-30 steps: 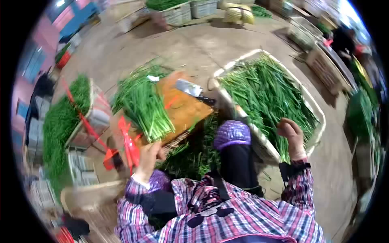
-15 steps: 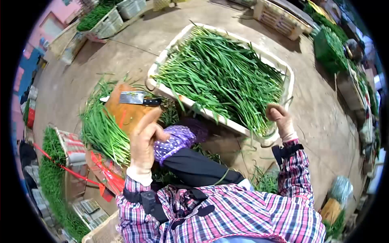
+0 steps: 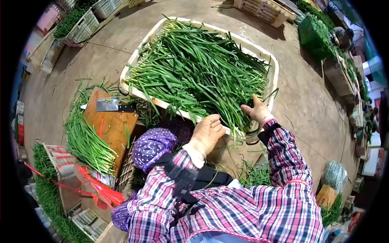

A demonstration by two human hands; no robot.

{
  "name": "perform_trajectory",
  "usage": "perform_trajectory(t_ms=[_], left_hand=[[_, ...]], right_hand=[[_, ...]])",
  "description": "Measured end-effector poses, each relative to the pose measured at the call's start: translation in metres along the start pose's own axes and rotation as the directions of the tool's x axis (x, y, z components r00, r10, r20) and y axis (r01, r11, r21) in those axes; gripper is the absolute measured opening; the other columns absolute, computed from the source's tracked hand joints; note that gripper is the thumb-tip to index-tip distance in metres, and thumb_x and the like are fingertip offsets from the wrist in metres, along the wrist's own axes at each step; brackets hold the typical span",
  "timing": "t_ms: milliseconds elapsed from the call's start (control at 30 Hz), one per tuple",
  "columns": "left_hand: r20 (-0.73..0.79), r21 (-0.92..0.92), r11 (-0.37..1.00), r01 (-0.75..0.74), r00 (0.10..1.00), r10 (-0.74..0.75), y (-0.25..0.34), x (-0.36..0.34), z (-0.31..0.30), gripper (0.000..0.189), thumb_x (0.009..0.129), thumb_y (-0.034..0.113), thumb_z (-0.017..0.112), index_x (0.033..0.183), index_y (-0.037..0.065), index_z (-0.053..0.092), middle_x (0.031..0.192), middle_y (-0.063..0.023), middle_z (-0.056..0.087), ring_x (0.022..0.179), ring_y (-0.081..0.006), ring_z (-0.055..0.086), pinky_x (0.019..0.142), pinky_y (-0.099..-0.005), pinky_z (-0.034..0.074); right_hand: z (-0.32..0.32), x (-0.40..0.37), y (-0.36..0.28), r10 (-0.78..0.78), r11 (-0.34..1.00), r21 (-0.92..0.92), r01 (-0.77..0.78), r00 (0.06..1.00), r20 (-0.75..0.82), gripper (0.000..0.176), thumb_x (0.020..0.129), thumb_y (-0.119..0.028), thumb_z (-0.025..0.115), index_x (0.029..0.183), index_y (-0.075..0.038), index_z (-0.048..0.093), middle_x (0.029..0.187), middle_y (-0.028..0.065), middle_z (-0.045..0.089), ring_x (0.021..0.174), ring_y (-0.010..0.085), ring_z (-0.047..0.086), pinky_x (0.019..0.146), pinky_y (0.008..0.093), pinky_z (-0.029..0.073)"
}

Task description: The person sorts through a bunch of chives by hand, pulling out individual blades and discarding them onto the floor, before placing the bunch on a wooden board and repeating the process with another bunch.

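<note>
Our left hand (image 3: 206, 131) has moved from the board (image 3: 111, 131) to the crate (image 3: 276, 69) edge, fingers curled, grip unclear; our right hand (image 3: 256, 112) now lies released, fingers spread on the chives (image 3: 194, 69).

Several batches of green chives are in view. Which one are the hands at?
The loose heap in the big white crate, centre: left hand and right hand are at its near edge. The bundle beside the cutting board lies apart.
</note>
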State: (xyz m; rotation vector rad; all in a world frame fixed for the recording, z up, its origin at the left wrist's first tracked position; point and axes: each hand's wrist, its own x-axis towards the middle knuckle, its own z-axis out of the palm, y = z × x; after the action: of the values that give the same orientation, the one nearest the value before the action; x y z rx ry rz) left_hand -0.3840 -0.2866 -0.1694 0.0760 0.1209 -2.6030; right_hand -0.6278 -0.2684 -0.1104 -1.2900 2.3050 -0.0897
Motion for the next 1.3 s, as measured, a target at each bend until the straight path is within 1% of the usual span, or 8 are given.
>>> perform_trajectory(t_ms=[67, 200, 300, 567, 733, 833, 1133, 1300], left_hand=[[-0.541, 0.337, 0.94, -0.054, 0.806, 0.24, -0.01, 0.013, 0.056, 0.03, 0.085, 0.015, 0.06, 0.107, -0.002, 0.048, 0.116, -0.0161, 0.048, 0.11, -0.0266, 0.048, 0.1, -0.0404, 0.038], [-0.67, 0.464, 0.885, 0.034, 0.667, 0.326, -0.012, 0.05, 0.043, 0.061, 0.083, 0.024, 0.062, 0.13, -0.004, 0.037, 0.145, -0.0182, 0.028, 0.13, -0.0282, 0.031, 0.111, -0.0395, 0.021], [-0.733, 0.361, 0.932, 0.044, 0.631, 0.254, -0.014, 0.063, 0.008, 0.036, 0.084, 0.023, 0.059, 0.112, 0.001, 0.052, 0.115, -0.0105, 0.056, 0.106, -0.0235, 0.052, 0.094, -0.035, 0.039], [-0.704, 0.052, 0.998, -0.045, 0.707, 0.068, -0.023, 0.094, -0.05, 0.025, 0.086, 0.014, 0.058, 0.103, -0.003, 0.053, 0.096, -0.017, 0.061, 0.078, -0.0302, 0.063, 0.071, -0.0423, 0.055], [-0.724, 0.081, 0.992, 0.097, 0.69, -0.009, -0.019, 0.089, -0.005, 0.036, 0.09, 0.023, 0.054, 0.114, -0.004, 0.051, 0.118, -0.0219, 0.051, 0.109, -0.0318, 0.053, 0.099, -0.0465, 0.04], [-0.679, 0.144, 0.982, 0.12, 0.734, 0.01, -0.017, 0.09, -0.007, 0.037, 0.089, 0.024, 0.056, 0.115, -0.001, 0.052, 0.117, -0.0193, 0.055, 0.108, -0.0314, 0.053, 0.097, -0.0427, 0.041], [-0.784, 0.235, 0.961, 0.145, 0.613, 0.099, -0.015, 0.069, 0.054, 0.076, 0.074, 0.038, 0.073, 0.135, 0.006, 0.041, 0.148, -0.0182, 0.022, 0.134, -0.0302, 0.019, 0.108, -0.0433, 0.019], [-0.694, 0.27, 0.961, 0.056, 0.703, 0.154, -0.004, 0.049, 0.072, 0.028, 0.08, 0.032, 0.065, 0.097, 0.009, 0.063, 0.089, -0.0071, 0.064, 0.081, -0.0256, 0.059, 0.077, -0.0412, 0.049]], right_hand=[[0.001, -0.003, 0.003, -0.025, 0.995, 0.098, 0.026, 1.0, -0.006, 0.086, 0.078, -0.048, 0.067, 0.14, -0.001, 0.031, 0.132, 0.0248, 0.048, 0.123, 0.0353, 0.046, 0.102, 0.0387, 0.038], [0.005, -0.021, 0.002, -0.113, 0.971, 0.211, 0.11, 0.994, 0.002, 0.083, 0.079, -0.041, 0.069, 0.139, 0.003, 0.032, 0.135, 0.0245, 0.045, 0.126, 0.0338, 0.044, 0.104, 0.0371, 0.035], [0.015, -0.009, 0.01, -0.072, 0.975, 0.214, 0.061, 0.996, 0.043, 0.078, 0.079, -0.036, 0.07, 0.137, 0.004, 0.035, 0.134, 0.0247, 0.046, 0.125, 0.032, 0.045, 0.103, 0.0362, 0.037], [0.028, 0.002, 0.007, -0.085, 0.939, 0.344, 0.006, 0.973, 0.216, 0.067, 0.077, -0.039, 0.071, 0.126, 0.0, 0.049, 0.112, 0.0219, 0.061, 0.103, 0.0304, 0.06, 0.089, 0.0353, 0.047], [0.033, -0.003, 0.006, -0.175, 0.984, -0.025, 0.178, 0.979, 0.1, 0.067, 0.075, -0.046, 0.07, 0.122, -0.001, 0.051, 0.12, 0.0207, 0.054, 0.115, 0.0358, 0.05, 0.097, 0.0394, 0.041], [0.024, -0.01, -0.013, -0.08, 0.988, 0.151, 0.04, 0.96, 0.269, 0.068, 0.076, -0.046, 0.067, 0.124, -0.001, 0.049, 0.114, 0.023, 0.058, 0.108, 0.0363, 0.056, 0.092, 0.0402, 0.044], [0.008, -0.041, -0.062, -0.323, 0.904, -0.255, 0.344, 0.939, 0.121, 0.053, 0.081, -0.037, 0.061, 0.119, -0.003, 0.047, 0.104, 0.0168, 0.057, 0.102, 0.0331, 0.054, 0.085, 0.0433, 0.044], [-0.012, -0.07, -0.071, -0.497, 0.868, 0.008, 0.497, 0.866, 0.052, 0.067, 0.076, -0.035, 0.069, 0.128, -0.001, 0.044, 0.107, 0.0197, 0.057, 0.1, 0.0354, 0.054, 0.086, 0.0416, 0.045]])
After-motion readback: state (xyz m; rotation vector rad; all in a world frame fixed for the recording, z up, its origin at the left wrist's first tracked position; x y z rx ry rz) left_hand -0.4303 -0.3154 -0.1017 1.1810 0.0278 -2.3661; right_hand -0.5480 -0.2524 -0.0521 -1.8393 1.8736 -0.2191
